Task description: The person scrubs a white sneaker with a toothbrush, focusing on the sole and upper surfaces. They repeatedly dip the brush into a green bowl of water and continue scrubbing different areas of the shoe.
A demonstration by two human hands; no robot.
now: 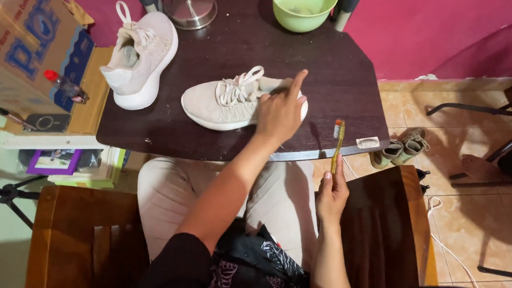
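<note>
Magenta walls backed a dark tabletop (352,90) w/ two pale sneakers. Left hand (281,111) pressed down on the near sneaker (223,104), index finger lifted, fingers spread loosely over its heel end, not closed round it. Right hand (331,194) sat below the tabletop's near edge, grip closed on a yellow toothbrush (338,143), bristles up. Risks, as judged: shoe sat close to the near edge, so a hard scrub could skid it off; green bowl (303,7) at the far edge could tip if the tabletop got jolted.
</note>
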